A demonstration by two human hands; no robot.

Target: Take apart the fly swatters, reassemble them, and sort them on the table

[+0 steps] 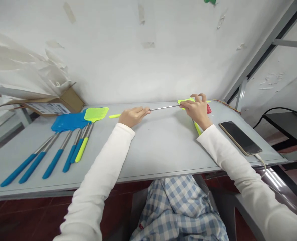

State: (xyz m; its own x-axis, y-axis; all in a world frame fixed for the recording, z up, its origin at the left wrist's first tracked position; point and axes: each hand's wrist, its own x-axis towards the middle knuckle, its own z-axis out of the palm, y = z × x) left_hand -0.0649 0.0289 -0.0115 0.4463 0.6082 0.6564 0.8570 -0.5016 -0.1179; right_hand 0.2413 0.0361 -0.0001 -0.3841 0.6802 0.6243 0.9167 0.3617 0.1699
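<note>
Both of my hands are closed on one fly swatter with a thin metal rod (165,107), which stretches between them above the table. My left hand (134,116) wraps its handle end, and a yellow-green grip (114,116) sticks out on the left. At the rod's other end, my right hand (195,108) pinches with thumb and fingertips, other fingers raised. Behind that hand is a yellow-green swatter head (182,101); I cannot tell whether it belongs to the held one. A yellow-green handle (197,128) and a red mesh piece (209,108) show partly beside the right hand.
Several blue fly swatters (69,122) lie fanned at the left, a yellow-green one (96,114) on top. Behind them stands an open cardboard box (72,99) with plastic wrap. A phone (240,138) with a cable lies at the right of the grey table (153,150), against a white wall.
</note>
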